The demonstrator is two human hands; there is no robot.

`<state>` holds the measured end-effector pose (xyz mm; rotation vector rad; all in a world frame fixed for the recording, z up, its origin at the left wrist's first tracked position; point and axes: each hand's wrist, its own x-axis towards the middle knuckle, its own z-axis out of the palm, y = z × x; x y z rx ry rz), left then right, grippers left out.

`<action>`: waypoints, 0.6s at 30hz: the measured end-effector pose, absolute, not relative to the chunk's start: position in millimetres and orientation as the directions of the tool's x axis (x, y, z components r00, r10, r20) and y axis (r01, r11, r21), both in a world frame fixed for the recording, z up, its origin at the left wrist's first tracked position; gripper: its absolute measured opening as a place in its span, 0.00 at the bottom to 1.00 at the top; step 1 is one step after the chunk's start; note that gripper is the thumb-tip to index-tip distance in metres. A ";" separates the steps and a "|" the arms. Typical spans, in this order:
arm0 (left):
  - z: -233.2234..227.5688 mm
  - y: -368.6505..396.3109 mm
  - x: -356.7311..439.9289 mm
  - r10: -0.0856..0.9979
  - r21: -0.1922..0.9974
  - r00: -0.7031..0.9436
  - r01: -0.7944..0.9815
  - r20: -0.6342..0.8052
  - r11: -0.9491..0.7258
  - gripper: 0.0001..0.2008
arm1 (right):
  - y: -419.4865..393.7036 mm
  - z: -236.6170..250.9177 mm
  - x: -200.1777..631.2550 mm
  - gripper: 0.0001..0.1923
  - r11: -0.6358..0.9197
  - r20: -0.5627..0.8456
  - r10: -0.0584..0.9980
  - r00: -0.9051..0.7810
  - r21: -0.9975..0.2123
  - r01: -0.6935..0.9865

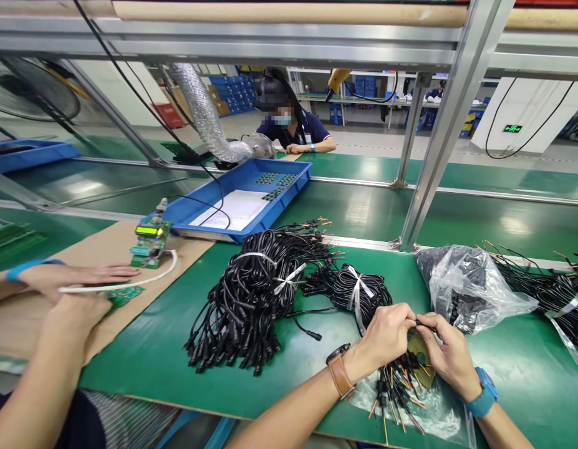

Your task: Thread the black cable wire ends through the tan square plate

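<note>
Green factory surface [279, 374]: my left hand [386, 337] and right hand [450, 352] are both pinched closed on one black cable [422, 323] above a loose wire pile [401, 386], while two tied cable bundles [270, 287] lie untouched beside them.

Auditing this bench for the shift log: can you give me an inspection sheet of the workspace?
Surface: green mat, cardboard sheet at left.
Job's things: left hand and right hand pinch a black cable end over a bunch of coloured-tipped wires.
Clutter: clear plastic bag, blue tray.
Grippers: both hands closed on the cable.
Cables: tied black cable bundles.
Surroundings: co-worker's hands at a circuit board; seated person opposite.
</note>
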<state>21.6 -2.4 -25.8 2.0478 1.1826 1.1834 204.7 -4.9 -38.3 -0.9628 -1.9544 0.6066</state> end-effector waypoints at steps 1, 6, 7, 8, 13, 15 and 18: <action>-26.6 -1.9 21.7 0.864 0.748 0.252 0.433 0.435 -0.503 0.08 | -5.1 -38.0 203.8 0.05 0.578 0.470 0.814 -0.342 -0.714 0.395; -20.8 -0.1 18.8 0.855 0.757 0.302 0.401 0.422 -0.515 0.08 | -4.0 -34.0 203.2 0.06 0.550 0.450 0.832 -0.324 -0.743 0.380; -18.0 0.0 17.7 0.853 0.755 0.312 0.402 0.419 -0.518 0.07 | -3.7 -32.8 203.8 0.07 0.543 0.451 0.838 -0.308 -0.752 0.375; -15.2 0.0 16.7 0.851 0.752 0.320 0.405 0.416 -0.520 0.06 | -3.4 -31.4 204.6 0.07 0.533 0.452 0.844 -0.288 -0.761 0.370; -11.9 -0.3 14.6 0.857 0.756 0.306 0.408 0.415 -0.512 0.06 | -3.3 -24.3 207.7 0.07 0.518 0.459 0.855 -0.243 -0.781 0.348; -15.7 -0.4 15.7 0.858 0.761 0.289 0.398 0.426 -0.512 0.08 | -3.2 -23.3 208.2 0.06 0.531 0.461 0.846 -0.270 -0.773 0.347; -21.0 -0.3 17.8 0.853 0.757 0.275 0.395 0.443 -0.520 0.08 | -2.1 -25.3 209.6 0.05 0.545 0.459 0.836 -0.300 -0.761 0.353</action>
